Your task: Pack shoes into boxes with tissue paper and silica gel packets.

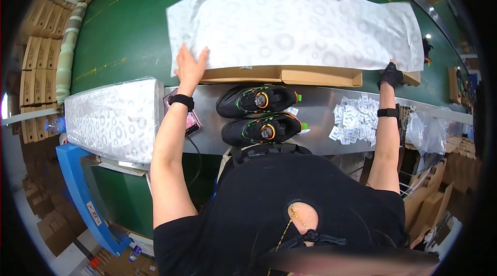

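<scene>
While the wide tissue sheet [295, 25] lies spread over the open cardboard box [282, 74], the left hand [190, 64] presses flat and open on its near left corner, and the gloved right hand [391, 75] pinches the near right corner. Pull unevenly and it could tear or slide off. The black shoes [257, 114] sit on the steel surface [321, 108] just in front of the box

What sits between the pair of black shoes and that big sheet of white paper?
In the head view, an open brown cardboard box lies between the black shoes and the white paper sheet, which covers part of it.
</scene>
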Demonstrator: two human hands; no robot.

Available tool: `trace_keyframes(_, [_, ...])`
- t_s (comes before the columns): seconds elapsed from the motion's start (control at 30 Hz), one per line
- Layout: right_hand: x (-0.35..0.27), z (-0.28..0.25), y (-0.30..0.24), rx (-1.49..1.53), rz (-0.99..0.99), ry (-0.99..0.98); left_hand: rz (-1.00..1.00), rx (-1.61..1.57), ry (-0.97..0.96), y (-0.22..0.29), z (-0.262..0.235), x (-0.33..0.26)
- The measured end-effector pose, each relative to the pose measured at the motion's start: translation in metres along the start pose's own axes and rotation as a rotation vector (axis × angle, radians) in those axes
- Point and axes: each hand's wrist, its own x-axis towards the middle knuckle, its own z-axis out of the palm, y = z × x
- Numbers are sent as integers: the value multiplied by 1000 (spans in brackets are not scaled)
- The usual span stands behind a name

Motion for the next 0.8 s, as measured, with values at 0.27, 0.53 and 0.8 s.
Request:
trace_keyframes(0.27, [-71,-71,18,661,-418,-270,-764,-1115,-526,-42,20,22])
trace_keyframes(0.53, [-329,-122,-7,72,-1823,-1041,-731,-1177,-687,-13,54,8])
trace_keyframes(0.8, [-320,-135,-98,46,-1595,-1168,-565,-1143,-183,-27,55,8])
